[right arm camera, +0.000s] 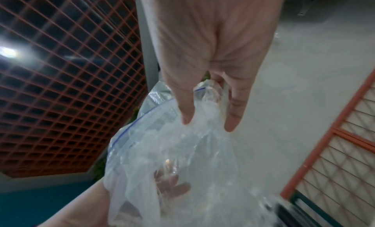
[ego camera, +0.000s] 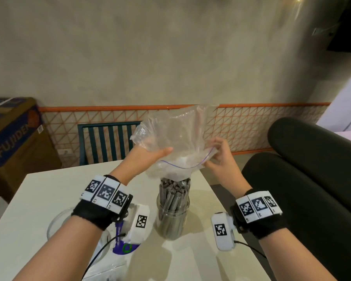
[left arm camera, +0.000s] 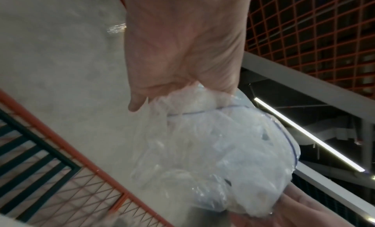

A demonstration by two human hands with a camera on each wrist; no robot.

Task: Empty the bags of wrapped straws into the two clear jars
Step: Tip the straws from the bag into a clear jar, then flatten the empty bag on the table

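Both hands, left hand [ego camera: 150,154] and right hand [ego camera: 221,157], pinch the upended, seemingly empty bag [ego camera: 176,136] over the straw-packed jar [ego camera: 173,209] mid-table, while the second jar [ego camera: 57,224] at eight o'clock seemingly awaits filling.

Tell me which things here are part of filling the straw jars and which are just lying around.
Part of the job:
- clear bag, upside down over the jar, held by the left hand and right hand
- jar packed with wrapped straws
- second jar, partly hidden by the left wrist

Lying about:
- cardboard box
- green chair
- black sofa
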